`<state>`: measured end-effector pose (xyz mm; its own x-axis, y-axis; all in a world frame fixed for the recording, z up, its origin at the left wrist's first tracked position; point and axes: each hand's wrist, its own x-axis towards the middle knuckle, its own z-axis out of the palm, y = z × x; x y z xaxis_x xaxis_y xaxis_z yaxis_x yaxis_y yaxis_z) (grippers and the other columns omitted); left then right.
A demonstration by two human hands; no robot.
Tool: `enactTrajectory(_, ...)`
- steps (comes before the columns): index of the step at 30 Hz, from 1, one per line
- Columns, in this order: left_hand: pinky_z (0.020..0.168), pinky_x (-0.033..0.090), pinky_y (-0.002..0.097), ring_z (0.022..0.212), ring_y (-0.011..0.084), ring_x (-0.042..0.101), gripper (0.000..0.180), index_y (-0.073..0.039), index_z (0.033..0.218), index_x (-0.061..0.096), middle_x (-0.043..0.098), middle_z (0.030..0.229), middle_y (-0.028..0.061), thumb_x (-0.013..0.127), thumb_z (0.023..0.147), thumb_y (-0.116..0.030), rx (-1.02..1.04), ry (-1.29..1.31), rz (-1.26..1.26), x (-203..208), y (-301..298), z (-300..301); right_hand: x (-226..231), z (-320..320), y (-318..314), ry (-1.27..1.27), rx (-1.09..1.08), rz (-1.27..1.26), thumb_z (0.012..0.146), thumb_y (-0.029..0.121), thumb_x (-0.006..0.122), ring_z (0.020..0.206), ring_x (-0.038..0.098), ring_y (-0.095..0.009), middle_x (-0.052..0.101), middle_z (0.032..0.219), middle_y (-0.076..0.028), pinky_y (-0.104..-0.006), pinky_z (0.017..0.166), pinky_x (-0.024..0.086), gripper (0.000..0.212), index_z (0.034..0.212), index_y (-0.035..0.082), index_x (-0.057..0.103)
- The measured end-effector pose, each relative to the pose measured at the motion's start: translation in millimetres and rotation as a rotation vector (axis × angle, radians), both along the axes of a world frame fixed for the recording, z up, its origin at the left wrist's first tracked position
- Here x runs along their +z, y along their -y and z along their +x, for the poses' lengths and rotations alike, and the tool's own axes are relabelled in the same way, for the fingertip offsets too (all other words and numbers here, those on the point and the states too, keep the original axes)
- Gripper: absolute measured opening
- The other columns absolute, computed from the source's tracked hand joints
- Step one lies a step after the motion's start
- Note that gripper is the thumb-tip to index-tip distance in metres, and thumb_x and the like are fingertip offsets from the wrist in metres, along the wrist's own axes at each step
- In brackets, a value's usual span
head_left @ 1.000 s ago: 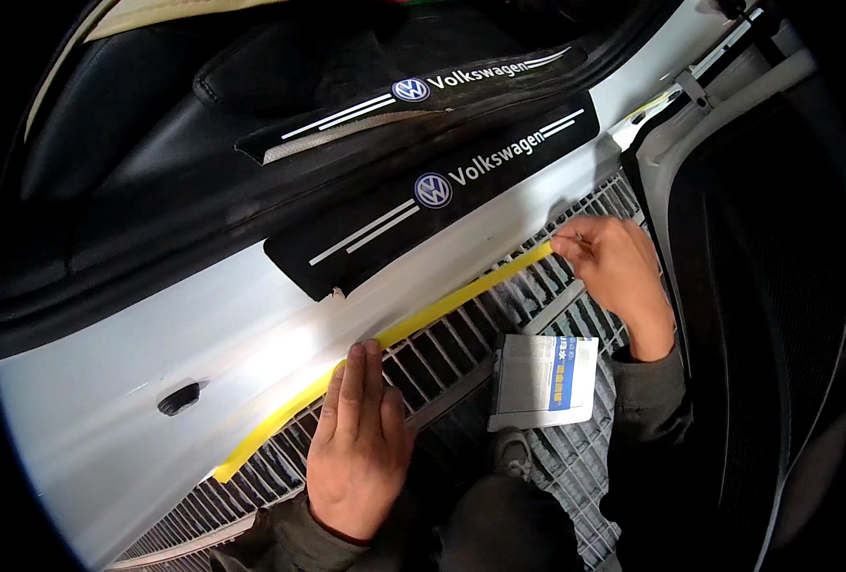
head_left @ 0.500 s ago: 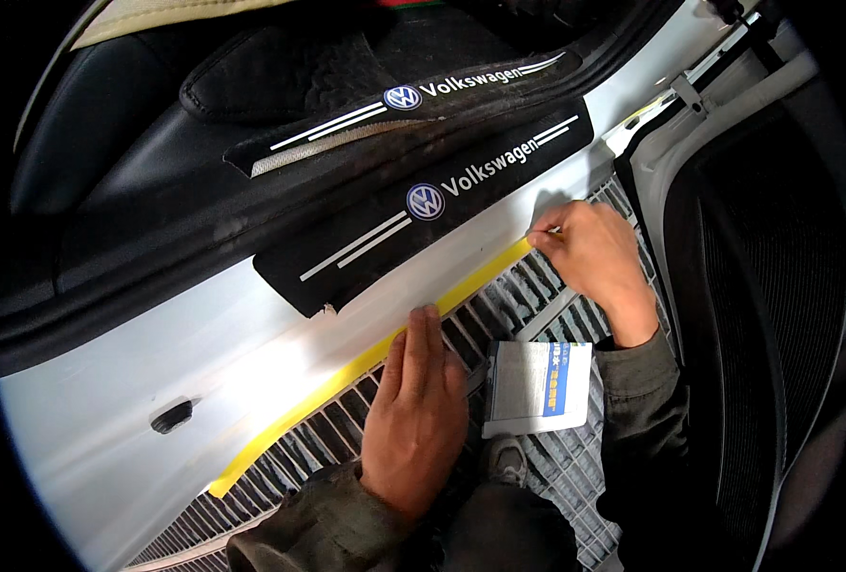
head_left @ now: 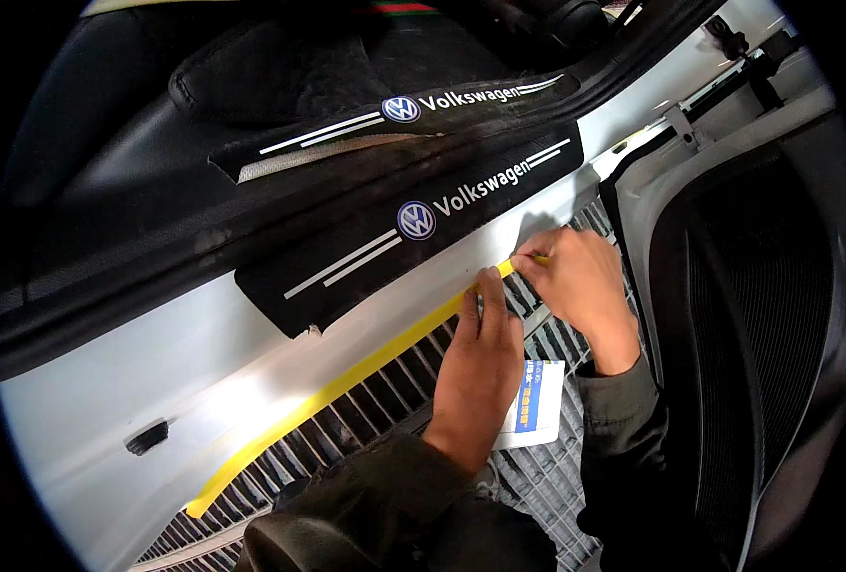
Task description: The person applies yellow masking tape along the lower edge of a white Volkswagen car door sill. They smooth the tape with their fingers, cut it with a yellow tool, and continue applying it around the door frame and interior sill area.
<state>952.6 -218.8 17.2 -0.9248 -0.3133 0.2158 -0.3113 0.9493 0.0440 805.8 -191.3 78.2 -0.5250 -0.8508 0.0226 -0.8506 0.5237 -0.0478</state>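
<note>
A long strip of yellow masking tape (head_left: 375, 357) runs along the lower edge of a car's white door sill (head_left: 194, 334). My left hand (head_left: 478, 372) lies with its fingers stretched out, the tips touching the tape near its right part. Just beyond it, my right hand (head_left: 583, 286) pinches the tape between thumb and forefinger at the sill's edge. Above both hands, a black sill guard (head_left: 366, 272) with white stripes and a round blue emblem is on the sill. One lower corner of this guard looks frayed.
A second black guard (head_left: 299, 138) with a partly lifted lower edge lies further in, near the dark seat. The open door (head_left: 756, 286) stands at my right. Below are a metal floor grating (head_left: 356, 410) and a white-and-blue printed package (head_left: 549, 410), partly behind my left hand.
My left hand has slid to the right along the tape, closer to my right hand. My right hand still pinches the tape. The whole view has shifted slightly.
</note>
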Motion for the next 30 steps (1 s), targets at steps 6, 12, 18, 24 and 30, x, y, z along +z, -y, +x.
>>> enactTrajectory(6, 0.115, 0.030, 0.0459, 0.139, 0.0392, 0.036, 0.036, 0.006, 0.119, 0.059, 0.048, 0.141, 0.0275, 0.047, 0.096, -0.020, -0.026, 0.022, -0.029, -5.3, 2.7, 4.1, 41.3, 36.4, -19.8, 0.363, 0.111, -0.110, 0.083, 0.015, 0.071, 0.054, 0.066, -0.019, 0.072, 0.077, -0.014, -0.0294, 0.051, 0.051, 0.029, 0.110, 0.005, 0.071)
enactTrajectory(12, 0.115, 0.033, 0.0437, 0.135, 0.0361, 0.041, 0.025, 0.006, 0.104, 0.061, 0.052, 0.134, 0.0296, 0.052, 0.089, -0.012, -0.014, -0.087, 0.003, -4.3, -0.9, 0.0, 27.7, 30.3, -51.4, 0.402, 0.115, -0.293, 0.085, 0.008, 0.067, 0.048, 0.060, -0.009, 0.070, 0.072, -0.014, -0.0252, 0.043, 0.043, 0.026, 0.110, 0.004, 0.072)
enactTrajectory(18, 0.114, 0.033, 0.0416, 0.134, 0.0331, 0.039, 0.022, 0.004, 0.103, 0.063, 0.051, 0.134, 0.0273, 0.052, 0.093, -0.012, -0.007, 0.046, -0.132, -0.9, 2.8, 8.5, -18.5, -13.1, -56.1, 0.001, -0.081, -0.227, 0.091, 0.005, 0.060, 0.054, 0.064, -0.028, 0.065, 0.071, -0.022, -0.0359, 0.052, 0.048, 0.020, 0.108, -0.003, 0.067)
enactTrajectory(24, 0.112, 0.034, 0.0430, 0.133, 0.0339, 0.040, 0.023, 0.005, 0.102, 0.063, 0.051, 0.136, 0.0272, 0.054, 0.088, -0.011, -0.028, -0.033, -0.051, -5.5, 4.7, 17.2, -41.3, -45.1, -41.3, 0.073, -0.105, -0.369, 0.095, 0.008, 0.058, 0.077, 0.068, -0.036, 0.066, 0.083, -0.024, -0.0378, 0.067, 0.051, 0.015, 0.100, -0.005, 0.063)
enactTrajectory(30, 0.115, 0.033, 0.0438, 0.135, 0.0344, 0.039, 0.023, 0.006, 0.098, 0.062, 0.053, 0.134, 0.0279, 0.052, 0.087, -0.011, -0.019, -0.052, -0.030, -2.3, 1.6, 9.4, -33.3, -54.7, -25.9, -0.107, -0.073, -0.302, 0.088, 0.010, 0.066, 0.071, 0.070, -0.029, 0.069, 0.080, -0.018, -0.0347, 0.062, 0.052, 0.012, 0.095, 0.000, 0.068)
